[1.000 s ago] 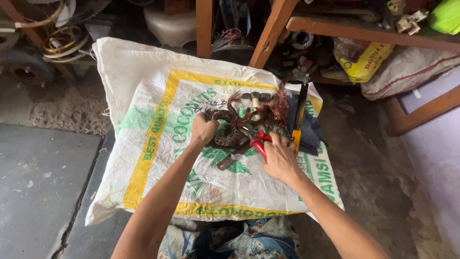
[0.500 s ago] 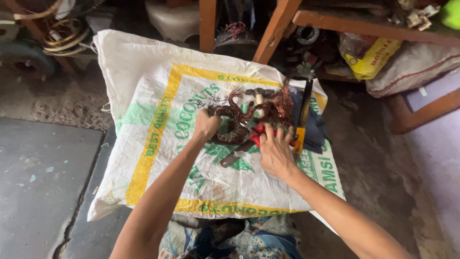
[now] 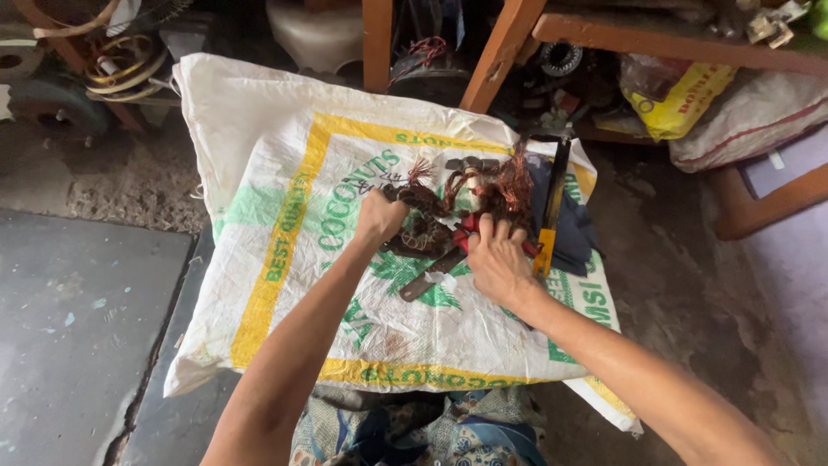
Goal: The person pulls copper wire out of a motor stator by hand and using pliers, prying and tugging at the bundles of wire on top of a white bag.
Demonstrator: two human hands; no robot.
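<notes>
Fingers (image 3: 498, 231) of the right hand (image 3: 496, 263) lie curled over a red-handled tool (image 3: 470, 226), closed on its grips; those of the left hand (image 3: 379, 216) are balled into a fist, clamped on one edge of the dark motor winding (image 3: 431, 229). The winding, a ring-shaped core with frayed copper wire (image 3: 516, 185) sprouting from its far side, rests on a white woven sack (image 3: 285, 173) printed with a yellow border and green lettering, spread flat on the floor (image 3: 78, 302). It lies right of the sack's centre, between the two hands. A flat dark metal strip (image 3: 429, 276) lies just beside the right hand, and a black-and-yellow tool (image 3: 550, 216) lies on a dark cloth (image 3: 578, 229) at the sack's right edge. Wooden furniture legs (image 3: 504, 47) and a yellow bag (image 3: 677, 95) stand beyond.

Handling, as judged: the core looks rigid and fairly heavy for its bulk, so it should stay put under a firm hold on its solid rim. The copper strands appear springy and thin, with sharp cut ends; they would bend or snap rather than bear load, and are better gripped by the tool than by bare skin. Whether the tool's nose has actually closed on wire cannot be told, as the hand covers it.
</notes>
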